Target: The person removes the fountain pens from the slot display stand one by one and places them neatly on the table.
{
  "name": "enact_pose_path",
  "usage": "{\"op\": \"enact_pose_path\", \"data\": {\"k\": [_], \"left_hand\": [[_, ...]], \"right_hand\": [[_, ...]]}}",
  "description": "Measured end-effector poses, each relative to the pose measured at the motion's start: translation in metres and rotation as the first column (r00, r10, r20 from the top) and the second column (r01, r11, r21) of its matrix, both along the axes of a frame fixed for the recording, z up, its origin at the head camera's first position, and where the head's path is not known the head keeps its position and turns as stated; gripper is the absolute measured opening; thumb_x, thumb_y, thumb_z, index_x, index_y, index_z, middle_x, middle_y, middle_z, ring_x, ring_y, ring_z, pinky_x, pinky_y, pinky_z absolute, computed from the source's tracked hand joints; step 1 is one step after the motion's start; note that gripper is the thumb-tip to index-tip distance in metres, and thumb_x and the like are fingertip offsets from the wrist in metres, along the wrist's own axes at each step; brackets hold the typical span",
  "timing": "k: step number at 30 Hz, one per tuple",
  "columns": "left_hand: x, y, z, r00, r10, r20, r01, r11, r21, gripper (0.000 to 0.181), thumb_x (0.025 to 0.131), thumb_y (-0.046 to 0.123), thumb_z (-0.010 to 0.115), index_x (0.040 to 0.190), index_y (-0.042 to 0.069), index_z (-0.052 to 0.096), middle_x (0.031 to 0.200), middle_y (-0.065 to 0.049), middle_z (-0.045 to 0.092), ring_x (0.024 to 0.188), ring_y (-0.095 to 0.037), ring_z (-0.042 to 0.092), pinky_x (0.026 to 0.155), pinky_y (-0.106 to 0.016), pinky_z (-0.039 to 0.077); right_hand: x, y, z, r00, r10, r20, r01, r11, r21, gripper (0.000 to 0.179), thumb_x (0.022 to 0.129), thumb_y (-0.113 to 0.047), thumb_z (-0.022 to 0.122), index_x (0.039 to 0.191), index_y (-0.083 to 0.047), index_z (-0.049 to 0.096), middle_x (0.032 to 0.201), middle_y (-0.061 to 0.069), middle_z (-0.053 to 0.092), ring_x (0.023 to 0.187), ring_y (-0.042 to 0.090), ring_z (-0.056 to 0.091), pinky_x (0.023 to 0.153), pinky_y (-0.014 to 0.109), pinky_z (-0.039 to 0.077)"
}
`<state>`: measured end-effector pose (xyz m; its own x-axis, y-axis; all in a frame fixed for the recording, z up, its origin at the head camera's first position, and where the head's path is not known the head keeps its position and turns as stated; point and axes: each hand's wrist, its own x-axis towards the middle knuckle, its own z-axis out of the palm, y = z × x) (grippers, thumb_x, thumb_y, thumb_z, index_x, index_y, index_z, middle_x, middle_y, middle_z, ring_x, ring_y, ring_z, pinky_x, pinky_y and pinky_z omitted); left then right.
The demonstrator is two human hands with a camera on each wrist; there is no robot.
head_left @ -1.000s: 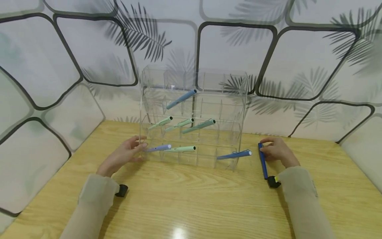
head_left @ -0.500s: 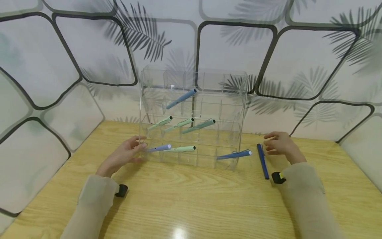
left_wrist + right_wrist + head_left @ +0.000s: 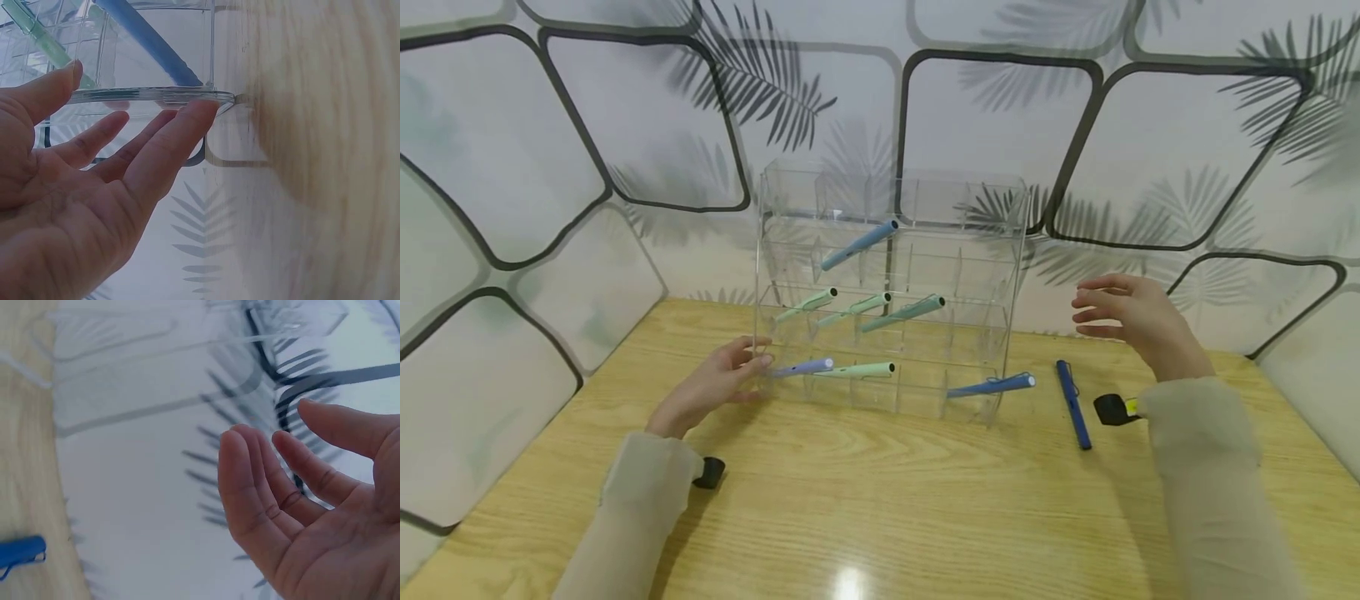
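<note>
In the head view a clear acrylic pen rack (image 3: 917, 400) stands upright, holding several capped pens in slanted positions. My left hand (image 3: 718, 379) holds the rack's left side edge, thumb in front and fingers along the outer face. The left wrist view shows those fingertips right at the clear panel (image 3: 144, 95), near a blue-looking pen (image 3: 153, 47). My right hand (image 3: 1138, 321) is raised above the table on the right, fingers loosely bent and nothing in them. Below it a dark blue pen (image 3: 1073, 406) lies on the wood, its end (image 3: 22, 550) visible in the right wrist view.
A lavender pen (image 3: 805, 367) and a pale green pen (image 3: 857, 370) sit in the bottom row. A blue pen (image 3: 992, 385) juts forward at the bottom right. Patterned wall covering (image 3: 992, 125) rises close behind the rack. The wooden table (image 3: 865, 500) extends in front.
My right hand has let go of the dark blue pen, leaving it on the table, and has moved up and to the right. The left hand stays at the rack.
</note>
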<state>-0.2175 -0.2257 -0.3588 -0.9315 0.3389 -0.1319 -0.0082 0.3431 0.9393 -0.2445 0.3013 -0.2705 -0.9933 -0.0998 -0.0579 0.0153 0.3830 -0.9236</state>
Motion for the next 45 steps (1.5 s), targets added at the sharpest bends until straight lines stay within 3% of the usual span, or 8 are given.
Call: {"op": "enact_pose_path", "data": {"k": [5, 9, 18, 23, 32, 36, 39, 45], "left_hand": [[-0.001, 0.000, 0.000, 1.000, 0.005, -0.001, -0.005, 1.000, -0.003, 0.061, 0.110, 0.025, 0.049, 0.156, -0.006, 0.023, 0.148, -0.035, 0.033, 0.132, -0.047, 0.042, 0.101, -0.051, 0.051], [0.000, -0.001, -0.001, 1.000, 0.007, 0.001, -0.007, 1.000, 0.000, 0.060, 0.110, 0.024, 0.048, 0.156, -0.006, 0.022, 0.149, -0.035, 0.032, 0.132, -0.047, 0.042, 0.101, -0.051, 0.051], [0.001, -0.001, -0.004, 1.000, 0.009, 0.004, -0.009, 1.000, 0.008, 0.061, 0.110, 0.024, 0.049, 0.156, -0.006, 0.022, 0.148, -0.035, 0.033, 0.133, -0.047, 0.042, 0.101, -0.049, 0.052], [0.001, -0.001, -0.007, 1.000, 0.018, 0.011, -0.018, 1.000, 0.005, 0.059, 0.110, 0.023, 0.048, 0.155, -0.006, 0.023, 0.147, -0.036, 0.033, 0.133, -0.048, 0.041, 0.101, -0.050, 0.052], [0.002, -0.001, -0.007, 1.000, 0.022, 0.006, -0.022, 1.000, 0.000, 0.057, 0.110, 0.022, 0.047, 0.154, -0.006, 0.025, 0.147, -0.036, 0.034, 0.134, -0.049, 0.041, 0.101, -0.051, 0.051], [0.001, -0.001, -0.005, 1.000, 0.021, -0.002, -0.021, 1.000, -0.004, 0.057, 0.111, 0.023, 0.046, 0.154, -0.007, 0.025, 0.147, -0.036, 0.033, 0.134, -0.050, 0.039, 0.101, -0.051, 0.051], [0.001, 0.000, -0.003, 1.000, 0.018, -0.008, -0.018, 1.000, -0.005, 0.057, 0.110, 0.023, 0.046, 0.154, -0.007, 0.025, 0.146, -0.036, 0.034, 0.134, -0.050, 0.040, 0.101, -0.051, 0.051], [-0.001, 0.000, -0.002, 1.000, 0.018, -0.011, -0.018, 1.000, -0.001, 0.056, 0.110, 0.021, 0.047, 0.154, -0.007, 0.025, 0.144, -0.036, 0.036, 0.131, -0.048, 0.044, 0.101, -0.050, 0.052]], "right_hand": [[0.003, -0.009, 0.016, 0.999, -0.040, -0.028, 0.035, 0.986, -0.163, 0.025, 0.103, -0.026, 0.063, 0.120, -0.009, 0.059, 0.099, -0.006, 0.067, 0.090, 0.013, 0.068, 0.081, 0.030, 0.061], [0.006, -0.018, 0.027, 0.997, -0.051, -0.053, 0.031, 0.947, -0.320, 0.011, 0.098, -0.022, 0.069, 0.105, -0.013, 0.069, 0.095, 0.000, 0.069, 0.086, 0.018, 0.069, 0.079, 0.032, 0.062], [0.009, -0.046, 0.047, 0.994, -0.004, -0.107, -0.046, 0.887, -0.459, 0.010, 0.096, -0.016, 0.072, 0.100, -0.007, 0.071, 0.094, 0.007, 0.071, 0.084, 0.023, 0.070, 0.077, 0.035, 0.062], [0.009, -0.062, 0.055, 0.992, 0.050, -0.114, -0.100, 0.863, -0.495, 0.006, 0.096, -0.010, 0.072, 0.099, -0.005, 0.073, 0.096, 0.009, 0.072, 0.085, 0.025, 0.071, 0.077, 0.036, 0.062], [0.003, -0.091, 0.064, 0.987, 0.087, -0.132, -0.137, 0.886, -0.444, 0.009, 0.097, -0.012, 0.070, 0.100, -0.003, 0.070, 0.095, 0.010, 0.073, 0.086, 0.025, 0.073, 0.077, 0.036, 0.062], [0.000, -0.103, 0.068, 0.986, 0.105, -0.127, -0.151, 0.886, -0.437, 0.011, 0.097, -0.012, 0.070, 0.101, -0.002, 0.067, 0.095, 0.010, 0.073, 0.087, 0.025, 0.073, 0.078, 0.035, 0.062], [-0.002, -0.109, 0.072, 0.984, 0.134, -0.118, -0.173, 0.872, -0.459, 0.009, 0.097, -0.009, 0.070, 0.101, -0.001, 0.067, 0.094, 0.011, 0.073, 0.088, 0.025, 0.073, 0.080, 0.035, 0.062], [-0.006, -0.125, 0.075, 0.983, 0.136, -0.123, -0.176, 0.886, -0.430, 0.011, 0.097, -0.007, 0.069, 0.105, 0.000, 0.067, 0.096, 0.011, 0.073, 0.089, 0.024, 0.073, 0.081, 0.035, 0.061]]}}
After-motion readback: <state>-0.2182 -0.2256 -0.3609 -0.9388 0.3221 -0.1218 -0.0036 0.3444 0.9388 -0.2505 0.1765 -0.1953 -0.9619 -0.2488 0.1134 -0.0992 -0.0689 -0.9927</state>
